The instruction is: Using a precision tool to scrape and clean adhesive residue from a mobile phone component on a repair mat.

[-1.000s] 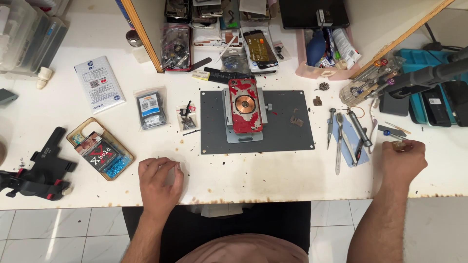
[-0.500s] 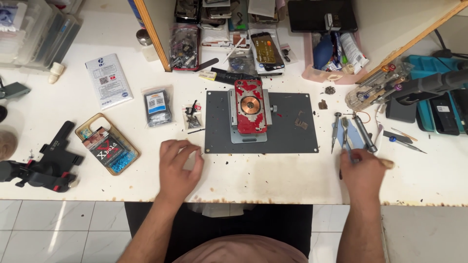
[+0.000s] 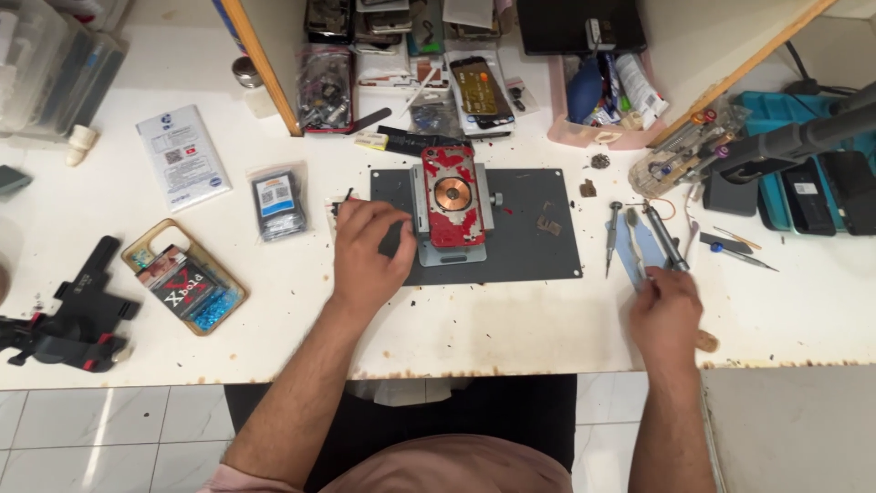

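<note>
A red opened phone [image 3: 453,196] sits clamped in a grey holder [image 3: 451,248] on the dark mat [image 3: 534,242]. The left hand [image 3: 368,258], loosely curled, touches the holder's left side. The right hand [image 3: 664,310] closes on tools [image 3: 652,239] lying on the surface [image 3: 511,319]. A tin [image 3: 182,276] at left holds small packets.

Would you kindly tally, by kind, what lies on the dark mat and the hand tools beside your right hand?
Opened phones clamped in a holder: 1, the red phone.
Holders: 1, the grey holder.
Slim hand tools on the pale blue cloth: 3, at the right hand.
Total: 5.
</note>
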